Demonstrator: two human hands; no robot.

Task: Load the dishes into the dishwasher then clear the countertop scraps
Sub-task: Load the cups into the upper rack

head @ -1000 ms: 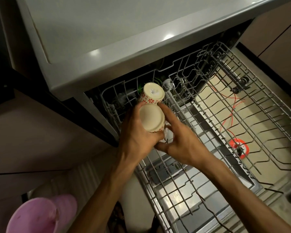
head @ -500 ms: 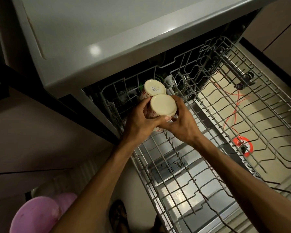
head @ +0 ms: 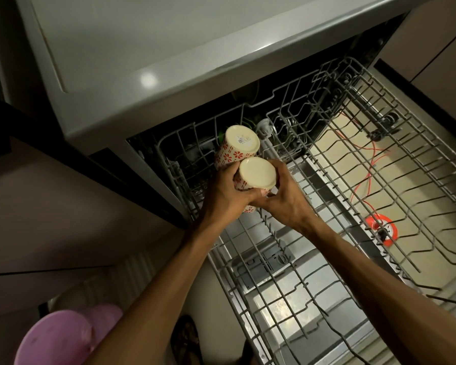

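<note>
Two cream cups with red flower patterns stand upside down at the rear left of the pulled-out wire rack (head: 379, 185) of the dishwasher. The far cup (head: 241, 143) sits in the rack with a barcode sticker on its base. The near cup (head: 257, 172) touches it and is held between both hands. My left hand (head: 221, 196) grips its left side with fingers curled round it. My right hand (head: 284, 198) wraps its right side and lower edge. The cup's rim is hidden by my hands.
The grey countertop (head: 148, 48) overhangs the dishwasher opening. An orange cable and a round orange socket (head: 382, 230) lie on the floor beneath the rack. A pink tub (head: 55, 338) stands at the lower left. The open door (head: 313, 312) lies below the rack.
Both hands have carried the near cup up and back until it rests against the far cup. The view has shifted slightly.
</note>
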